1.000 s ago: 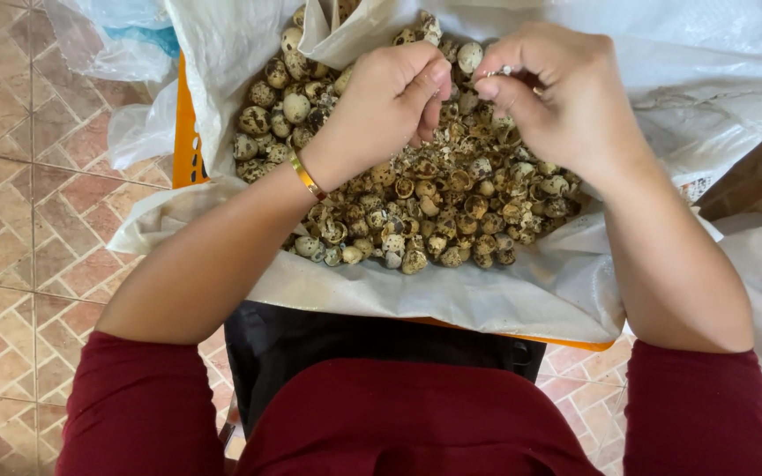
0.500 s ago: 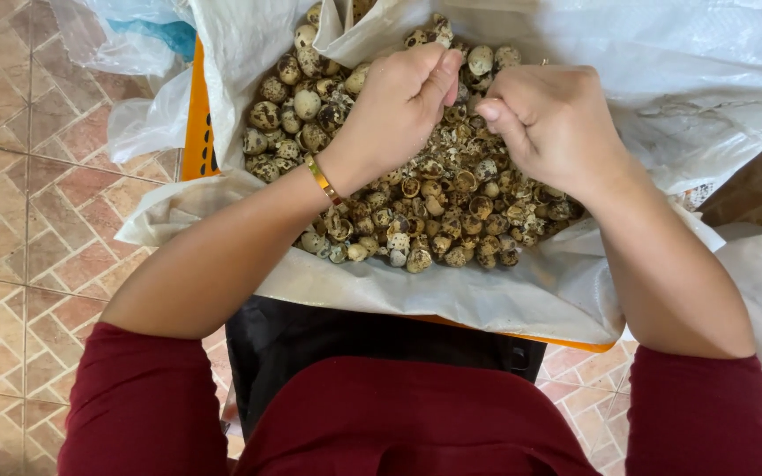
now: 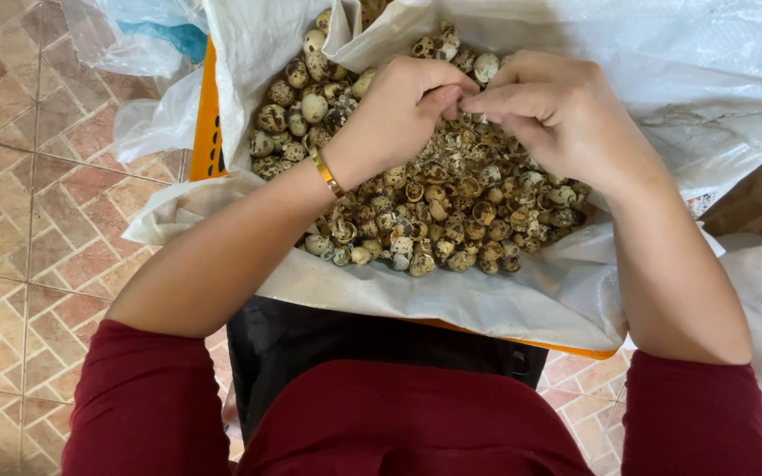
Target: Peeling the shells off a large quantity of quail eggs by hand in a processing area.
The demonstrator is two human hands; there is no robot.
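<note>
My left hand [image 3: 399, 115] and my right hand [image 3: 557, 110] meet fingertip to fingertip over a heap of small speckled quail eggs [image 3: 297, 106] and broken shells [image 3: 451, 211]. Both hands pinch one small egg between them; it is almost wholly hidden by the fingers. A gold bangle [image 3: 328, 174] circles my left wrist. The eggs lie in a white plastic sack [image 3: 487, 300] spread open in an orange crate [image 3: 207, 123]. Whole eggs gather at the upper left; emptied shells fill the near side.
The crate rests on my lap over a black apron [image 3: 354, 344] and dark red sleeves. A clear and blue plastic bag [image 3: 156, 40] lies at upper left. Brick-patterned floor tiles [image 3: 28, 203] spread to the left.
My two hands have drawn together over the heap; the right hand moved left until its fingers met the left hand's. The view has shifted slightly.
</note>
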